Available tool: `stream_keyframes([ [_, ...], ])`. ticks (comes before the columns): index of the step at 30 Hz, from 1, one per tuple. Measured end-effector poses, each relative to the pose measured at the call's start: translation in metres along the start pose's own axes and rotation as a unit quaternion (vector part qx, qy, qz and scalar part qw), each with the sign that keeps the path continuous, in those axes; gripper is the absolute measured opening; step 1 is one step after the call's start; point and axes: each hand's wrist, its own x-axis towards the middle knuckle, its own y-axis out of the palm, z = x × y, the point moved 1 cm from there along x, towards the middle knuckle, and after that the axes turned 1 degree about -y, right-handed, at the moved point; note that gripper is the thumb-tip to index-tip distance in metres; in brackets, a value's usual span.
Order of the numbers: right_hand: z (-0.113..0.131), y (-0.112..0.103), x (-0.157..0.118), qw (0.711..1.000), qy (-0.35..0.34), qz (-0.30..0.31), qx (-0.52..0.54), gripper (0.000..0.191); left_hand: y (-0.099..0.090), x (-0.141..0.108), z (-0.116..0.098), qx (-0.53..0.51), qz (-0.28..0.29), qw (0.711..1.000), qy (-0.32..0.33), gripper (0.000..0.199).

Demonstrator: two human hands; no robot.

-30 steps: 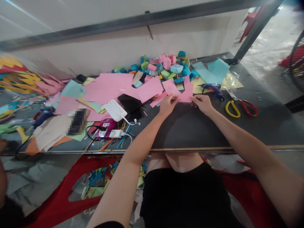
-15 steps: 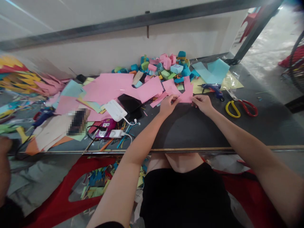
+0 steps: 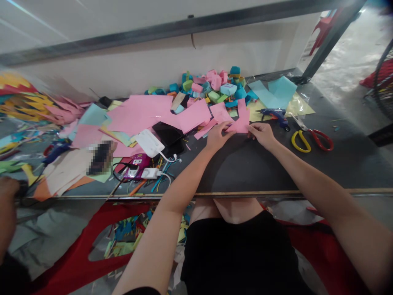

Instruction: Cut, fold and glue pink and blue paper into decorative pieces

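A small pink paper piece (image 3: pixel 242 119) is held low over the dark table between my two hands. My left hand (image 3: pixel 218 136) pinches its lower left side, and my right hand (image 3: pixel 262 134) pinches its lower right corner. Behind and left of my left hand lie more pink sheets (image 3: pixel 194 116). Beyond the paper rises a heap of small folded paper pieces (image 3: pixel 216 82) in pink, blue and green. To the right of my right hand are a blue glue gun (image 3: pixel 276 116) and scissors (image 3: pixel 317 139) with one yellow and one red handle.
A black phone (image 3: pixel 167 133), a white power bank (image 3: pixel 150 142) with a cable and a purple device (image 3: pixel 139 164) lie left on the table (image 3: pixel 245 176). Another person's hand (image 3: pixel 8 188) is at the far left edge.
My left hand has shifted slightly on the pink piece, while my right hand has barely moved. At the far left, the other person's hand has moved a little to the right.
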Motion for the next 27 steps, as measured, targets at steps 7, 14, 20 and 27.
stream_keyframes([
  [7, -0.007, -0.001, 0.002, 1.0, -0.005, 0.005, 0.022, 0.062, -0.002, 0.0, -0.005, 0.067, 0.032, 0.995, 0.064, 0.04],
  [14, -0.009, -0.002, 0.004, 1.0, 0.005, 0.006, 0.025, 0.058, 0.002, -0.001, -0.001, 0.104, 0.013, 0.988, 0.116, 0.032],
  [20, -0.009, -0.001, 0.005, 1.0, 0.003, 0.002, 0.03, 0.06, 0.003, -0.002, 0.002, 0.136, 0.006, 0.977, 0.166, 0.035],
  [27, -0.016, 0.0, 0.008, 0.998, 0.009, -0.013, 0.064, 0.069, 0.006, -0.002, 0.004, 0.232, 0.002, 0.956, 0.18, 0.04],
])
